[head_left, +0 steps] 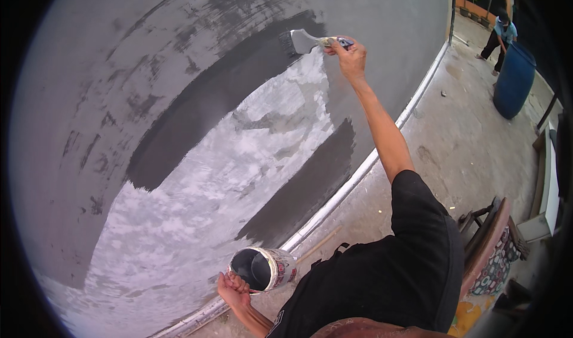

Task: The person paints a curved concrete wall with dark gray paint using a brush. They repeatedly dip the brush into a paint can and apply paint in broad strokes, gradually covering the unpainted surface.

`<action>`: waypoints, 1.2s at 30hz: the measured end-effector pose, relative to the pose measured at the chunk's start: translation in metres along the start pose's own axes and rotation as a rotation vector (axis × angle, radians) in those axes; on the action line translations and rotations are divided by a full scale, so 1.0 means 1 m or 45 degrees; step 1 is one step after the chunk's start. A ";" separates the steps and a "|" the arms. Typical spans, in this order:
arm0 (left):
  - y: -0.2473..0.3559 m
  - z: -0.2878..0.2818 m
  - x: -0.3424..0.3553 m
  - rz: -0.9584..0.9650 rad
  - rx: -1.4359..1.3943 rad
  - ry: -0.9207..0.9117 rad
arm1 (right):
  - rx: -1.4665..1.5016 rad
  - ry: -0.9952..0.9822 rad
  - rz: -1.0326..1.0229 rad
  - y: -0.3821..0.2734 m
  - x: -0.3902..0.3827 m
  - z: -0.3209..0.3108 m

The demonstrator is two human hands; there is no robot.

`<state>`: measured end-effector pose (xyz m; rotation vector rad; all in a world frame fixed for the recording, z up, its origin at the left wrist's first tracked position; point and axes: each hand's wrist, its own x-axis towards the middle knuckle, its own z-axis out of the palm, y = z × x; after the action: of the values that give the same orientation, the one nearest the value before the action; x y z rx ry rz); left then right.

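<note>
My right hand (347, 56) is closed round the handle of a wide paintbrush (306, 40), arm stretched out to the far side. The brush's dark bristles press on the wall (209, 183) at the upper end of a dark grey wet band (200, 123). Below that band lies a patch of bare, mottled whitish wall, with a second dark strip (304, 186) near the wall's foot. Low in the view, my left hand (236, 289) is closed at the rim of a white bucket (282, 269), apparently on its handle. Dark grey paint shows inside the bucket.
A white edge strip (358, 174) runs along the foot of the wall beside the concrete floor (444, 141). Another person (503, 36) bends by a tall blue barrel (514, 80) at the far right. A chair with a patterned cushion (496, 260) stands behind me on the right.
</note>
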<state>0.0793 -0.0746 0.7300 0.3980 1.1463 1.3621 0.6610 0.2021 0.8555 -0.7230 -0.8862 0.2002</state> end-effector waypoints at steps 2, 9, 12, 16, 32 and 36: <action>-0.002 -0.001 -0.002 -0.016 -0.023 -0.023 | -0.267 0.246 -0.125 0.009 0.039 -0.037; -0.003 -0.023 0.003 -0.029 0.046 -0.068 | -0.877 0.350 -0.394 0.011 0.001 0.007; -0.002 -0.034 0.005 -0.058 0.054 -0.054 | -0.685 0.208 -0.594 -0.031 -0.099 0.089; 0.005 -0.039 -0.003 -0.044 0.042 0.004 | -0.246 -0.255 -0.544 -0.077 -0.216 0.177; 0.032 -0.094 -0.009 -0.036 0.014 -0.067 | -0.524 0.229 -0.204 -0.057 -0.125 0.065; 0.045 -0.098 -0.017 -0.017 0.088 -0.110 | -0.207 -0.283 0.167 -0.114 -0.234 0.101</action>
<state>-0.0219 -0.1162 0.7292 0.4935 1.1248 1.2847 0.4211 0.0624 0.8227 -0.9240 -1.0764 0.3322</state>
